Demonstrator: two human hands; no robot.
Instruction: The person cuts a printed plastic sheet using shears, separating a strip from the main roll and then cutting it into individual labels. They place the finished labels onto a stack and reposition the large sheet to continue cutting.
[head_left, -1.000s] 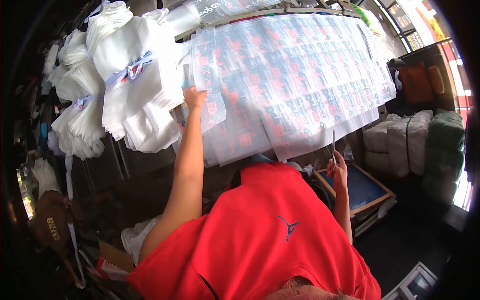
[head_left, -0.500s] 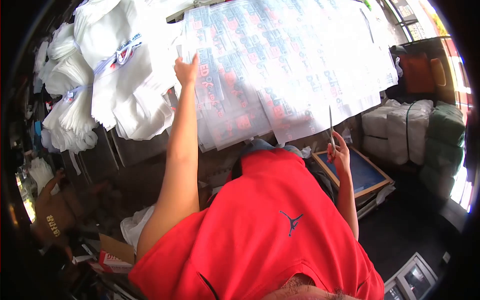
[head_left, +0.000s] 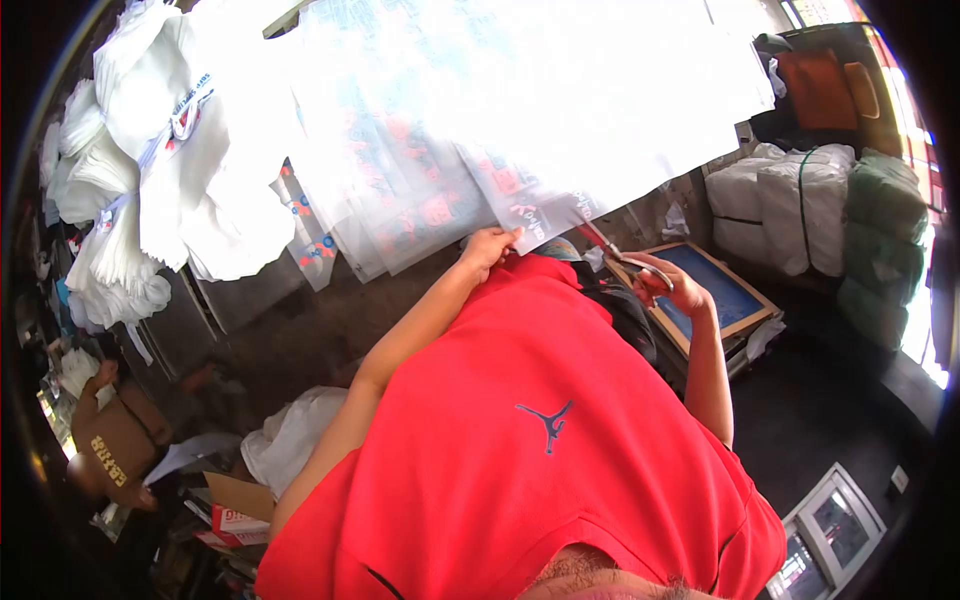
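My left hand (head_left: 490,250) pinches the near edge of a thin white printed sheet (head_left: 525,212) close to my shirt. In my right hand (head_left: 675,285) is a pair of scissors (head_left: 605,245), its handles around my fingers. The scissors point up and to the left, with the blades at the sheet's near edge, right of my left hand. More translucent sheets (head_left: 400,215) with faint blue and red print lie beneath and beside it on the work surface. Glare washes out much of their print.
Bundles of white bags (head_left: 180,130) tied with strips hang over the left side. A wood-framed blue screen (head_left: 715,290) lies at the right, below strapped white bales (head_left: 800,210) and a green bale (head_left: 885,250). Another person (head_left: 115,440) is at the lower left, near an open carton (head_left: 240,510).
My left hand has come down and right from the sheets' left side to the near edge, now closed on it. The scissors have swung from upright to pointing left at the sheet.
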